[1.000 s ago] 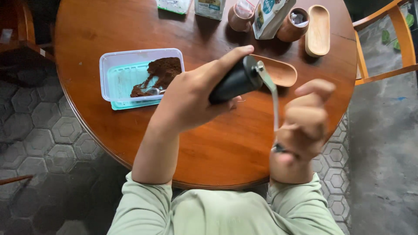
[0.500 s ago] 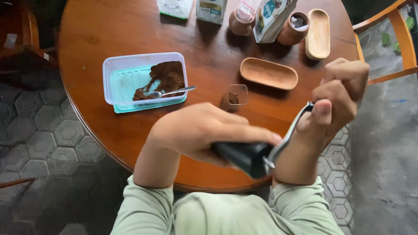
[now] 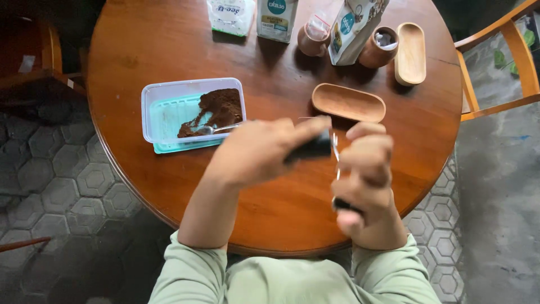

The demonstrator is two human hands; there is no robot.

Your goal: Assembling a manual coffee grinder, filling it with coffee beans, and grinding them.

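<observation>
Grinder: black cylinder, held above the counter near its front middle; long axis runs roughly left to right, crank end toward the right hand; partly blurred.
Crank: thin metal arm off the grinder's right end, running down toward the near edge to a dark knob.
Left hand: grip wrapped round the grinder body, forefinger stretched along its top.
Right hand: grip curled tight on the knob, thumb toward the near edge.
Counter: round, brown wood; near rim just in front of the wrists, right rim close beside the right hand; bare wood under the hands and across the left front.
Tub: clear plastic on a teal lid, left of the hands, well apart; brown grounds and a spoon inside, handle pointing right.
Tray: oval, wooden, just beyond the grinder, long axis left to right.
Second tray: far right, long axis front to back.
Far edge: cartons, a bag and two brown jars in a row.
Chair: wooden, off the right rim.
Floor: grey hexagon tiles.
</observation>
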